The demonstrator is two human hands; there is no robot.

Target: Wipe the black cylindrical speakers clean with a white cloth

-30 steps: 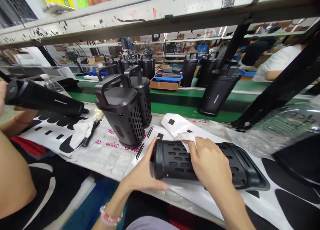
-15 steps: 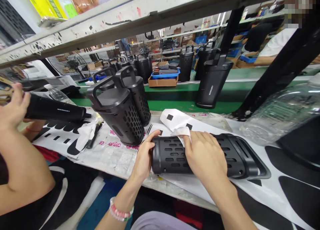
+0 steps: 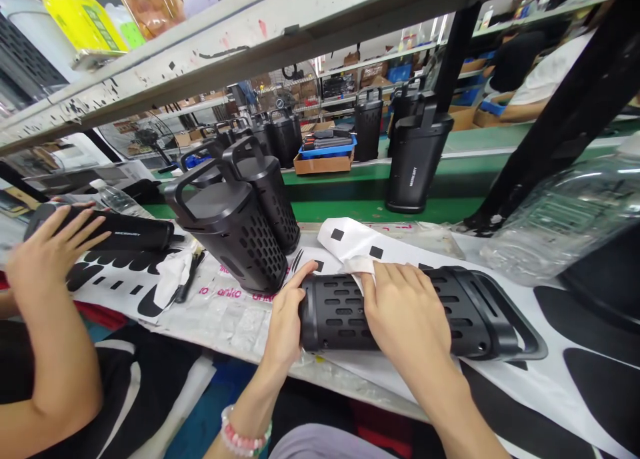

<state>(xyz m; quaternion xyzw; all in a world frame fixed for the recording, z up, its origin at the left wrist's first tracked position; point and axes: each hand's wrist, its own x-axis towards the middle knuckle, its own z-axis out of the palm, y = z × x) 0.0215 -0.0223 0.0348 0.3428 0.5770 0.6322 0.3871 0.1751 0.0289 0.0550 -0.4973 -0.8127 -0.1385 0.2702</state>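
A black slotted housing [image 3: 343,322] with a carry handle lies on its side in front of me, the handle pointing right. My left hand [image 3: 285,316] grips its left end, thumb along the top edge. My right hand [image 3: 407,312] lies over the middle of the housing and pinches a white cloth [image 3: 359,266] against the upper side. The fingertips of that hand are hidden behind the housing. Under it spreads a white sheet [image 3: 343,231] with black shapes. Just left of my hands stand upright black housings [image 3: 230,229] with perforated sides and handles.
A co-worker's hand [image 3: 47,259] is at another black housing [image 3: 135,231] on the left. A clear plastic bottle [image 3: 560,212] lies at the right near a black post [image 3: 545,112]. Behind the bench runs a green surface [image 3: 330,202] with more housings. A shelf [image 3: 200,52] crosses overhead.
The co-worker's housing at the left has been lowered flatter, and that person's hand has opened over it. My hands keep almost the same place on my housing; the view has shifted slightly.
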